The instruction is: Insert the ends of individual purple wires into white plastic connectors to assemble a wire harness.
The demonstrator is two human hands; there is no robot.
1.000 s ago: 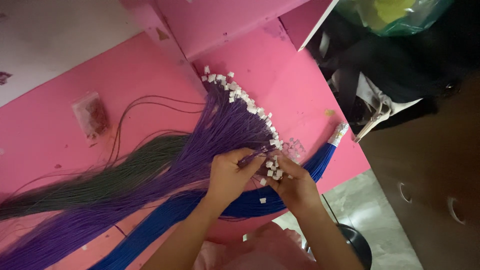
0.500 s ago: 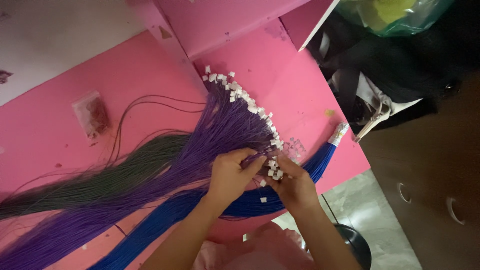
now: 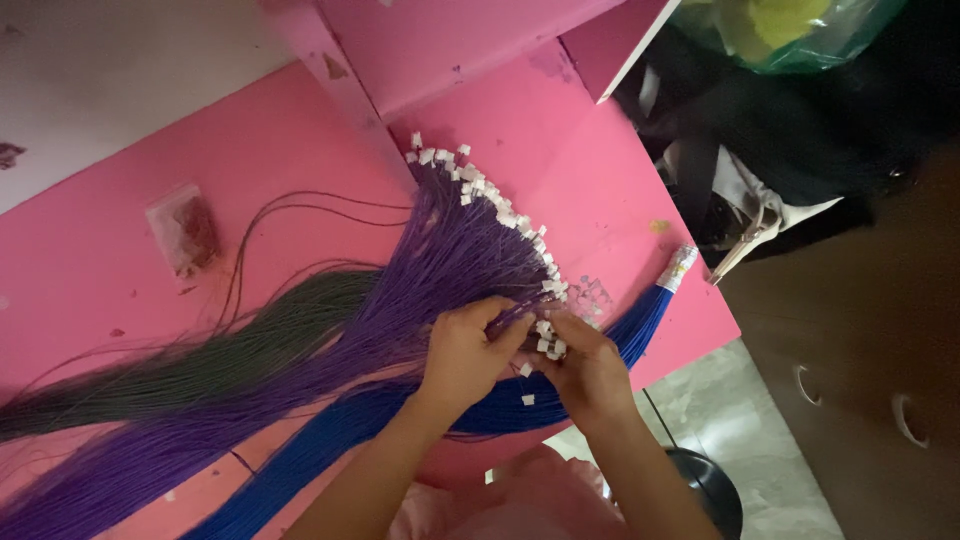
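Pinched between the fingertips of the left hand (image 3: 462, 352) are a few strands of the purple wire bundle (image 3: 400, 300), close to their white-tipped ends; the right hand (image 3: 590, 368) is closed around several of the small white connectors (image 3: 545, 335) at the same spot, and the two hands are held touching one another. The bundle is laid flat on the pink table (image 3: 120, 290), with its long axis running from the lower left of the view up toward the upper right. Its connector ends are fanned out in a curved row pointing away from the person, toward the pink upright panel (image 3: 450, 50). Just beside it on the far side, a dark green wire bundle (image 3: 200, 360) is stretched along nearly the same line. On the near side, partly under the forearms, a blue wire bundle (image 3: 640, 320) is laid, its taped tip pointing to the table's right edge. A few loose white connectors are scattered on the blue strands. A small clear packet (image 3: 185, 228) is seen well apart, to the left.
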